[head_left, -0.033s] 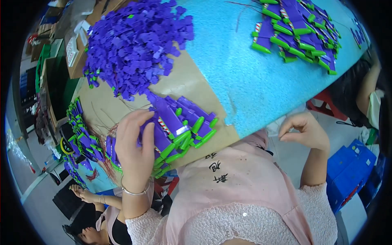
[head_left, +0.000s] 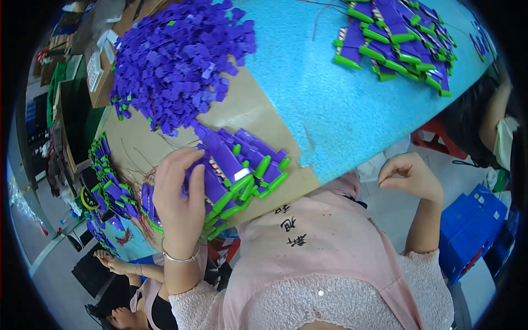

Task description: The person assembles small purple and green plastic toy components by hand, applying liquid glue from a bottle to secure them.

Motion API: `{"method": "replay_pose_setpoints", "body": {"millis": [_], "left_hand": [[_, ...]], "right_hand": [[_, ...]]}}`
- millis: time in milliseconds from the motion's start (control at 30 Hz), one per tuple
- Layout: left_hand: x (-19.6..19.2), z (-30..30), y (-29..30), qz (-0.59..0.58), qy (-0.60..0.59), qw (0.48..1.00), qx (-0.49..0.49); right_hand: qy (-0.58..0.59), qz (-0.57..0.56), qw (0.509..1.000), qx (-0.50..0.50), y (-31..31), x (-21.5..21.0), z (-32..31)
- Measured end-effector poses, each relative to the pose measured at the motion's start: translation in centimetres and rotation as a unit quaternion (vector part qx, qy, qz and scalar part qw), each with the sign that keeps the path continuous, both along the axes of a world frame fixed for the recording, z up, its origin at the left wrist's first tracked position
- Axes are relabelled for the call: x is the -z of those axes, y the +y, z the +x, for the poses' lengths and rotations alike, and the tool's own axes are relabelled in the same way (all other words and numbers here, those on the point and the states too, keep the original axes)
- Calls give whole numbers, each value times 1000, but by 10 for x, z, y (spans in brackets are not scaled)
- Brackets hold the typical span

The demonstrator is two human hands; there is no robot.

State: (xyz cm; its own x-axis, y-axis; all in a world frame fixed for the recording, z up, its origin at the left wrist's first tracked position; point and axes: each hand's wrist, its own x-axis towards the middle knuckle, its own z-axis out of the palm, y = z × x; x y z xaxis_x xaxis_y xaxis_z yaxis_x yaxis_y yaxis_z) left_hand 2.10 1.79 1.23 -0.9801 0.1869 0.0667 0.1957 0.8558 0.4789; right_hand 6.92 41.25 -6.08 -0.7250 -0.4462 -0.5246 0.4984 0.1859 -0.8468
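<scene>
1. The left hand (head_left: 179,190) curves over overlapping flat purple plastic pieces with rounded green ends (head_left: 242,174) by the bench's (head_left: 330,121) near edge — perhaps steadying them. Thumb and fingers stand apart; whether the tips grip a piece, I cannot tell.
2. The right hand (head_left: 412,179) hangs beyond that edge, fingers curled, nothing visibly held.
3. A heap of small loose purple plastic pieces (head_left: 170,63) lies farther in, presumably within reach.
4. Farther right, a second purple-and-green pile (head_left: 393,47) lies apart — probably keeping batches separate.
</scene>
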Motion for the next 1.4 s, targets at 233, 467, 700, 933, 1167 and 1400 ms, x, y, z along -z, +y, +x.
{"method": "replay_pose_setpoints", "body": {"millis": [233,467,700,933,1167,1400], "left_hand": [[5,12,15,-13,19,999,37],[5,34,23,-16,34,998,53],[17,73,20,9,58,998,-4],[32,103,7,1,130,992,-2],[35,110,12,0,167,986,-18],[40,107,2,-1,164,986,-41]], "right_hand": [[-75,258,954,134,64,146,74],[-80,204,936,275,78,235,99],[-137,129,937,296,74,254,106],[-104,271,913,286,72,260,126],[-84,215,901,367,72,291,145],[-96,277,906,306,66,289,145]]}}
